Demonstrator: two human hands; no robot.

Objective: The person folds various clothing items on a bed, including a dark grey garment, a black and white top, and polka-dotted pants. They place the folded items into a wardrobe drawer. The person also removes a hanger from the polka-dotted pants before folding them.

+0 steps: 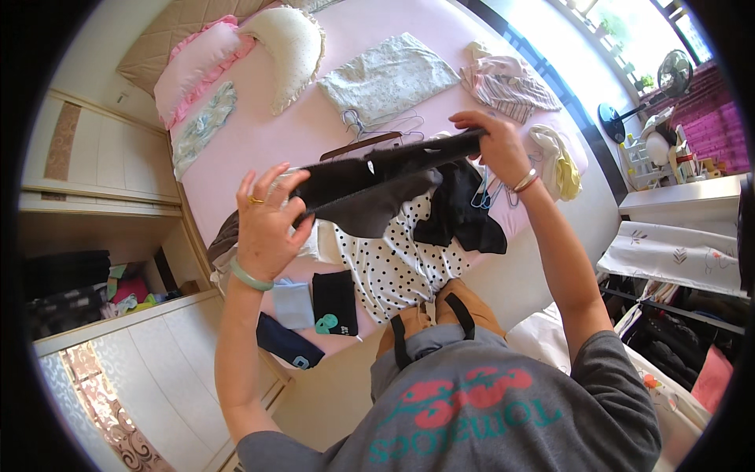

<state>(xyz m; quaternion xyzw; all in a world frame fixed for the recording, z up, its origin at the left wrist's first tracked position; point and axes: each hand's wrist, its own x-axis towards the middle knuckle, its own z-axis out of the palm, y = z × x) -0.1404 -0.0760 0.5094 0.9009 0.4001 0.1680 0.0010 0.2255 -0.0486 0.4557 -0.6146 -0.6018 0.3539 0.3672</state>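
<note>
Above the bed [291, 134], a black garment [358, 175] is stretched sideways between my two hands, its lower part hanging down. My left hand [267, 216] pinches its left end, and my right hand [503, 151] grips the other end, slightly higher. What kind of garment it is, I cannot tell. Beneath it lie a white polka-dot garment [385, 275] and another black garment [472, 228]. Folded pieces in black [334, 295], light blue [293, 304] and navy [285, 340] sit at the near left edge. Partly behind the held garment is a brown hanger [354, 148].
Blue wire hangers [491, 193] lie near my right hand. Farther back are a patterned folded cloth [385, 79], striped clothing [511, 82], a crescent pillow [295, 47] and a pink pillow [200, 67]. An open wardrobe shelf [102, 228] stands left; a fan [674, 72] is far right.
</note>
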